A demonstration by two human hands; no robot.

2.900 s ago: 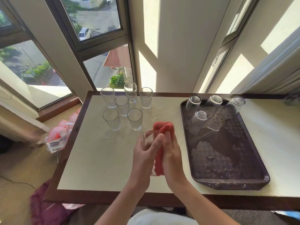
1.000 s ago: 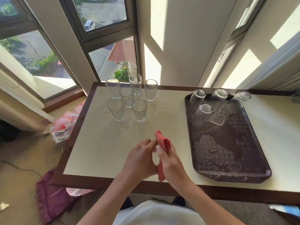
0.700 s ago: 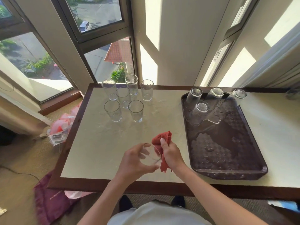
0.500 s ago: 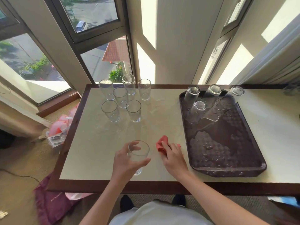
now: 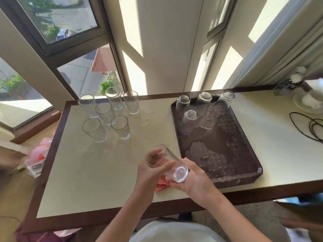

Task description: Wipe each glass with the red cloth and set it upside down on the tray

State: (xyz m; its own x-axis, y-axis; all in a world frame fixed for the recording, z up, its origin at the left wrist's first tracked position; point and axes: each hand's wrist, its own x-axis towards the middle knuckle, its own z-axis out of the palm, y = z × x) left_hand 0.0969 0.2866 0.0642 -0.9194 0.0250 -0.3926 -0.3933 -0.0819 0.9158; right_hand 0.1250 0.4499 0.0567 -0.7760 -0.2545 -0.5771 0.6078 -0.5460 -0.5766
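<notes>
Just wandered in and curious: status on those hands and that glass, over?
Left hand and right hand both grip glass, tipped sideways. Red cloth lies on table under them. Four glasses upside down on tray. Nothing between glass and tray.

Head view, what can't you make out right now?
Head view only:
cloth: mostly hidden under left hand, right hand and glass; only a corner shows.
glass: smears or drops too fine to see.
plate: cut off by the right edge, contents blurred.
cable: cut off by the right edge.
</notes>
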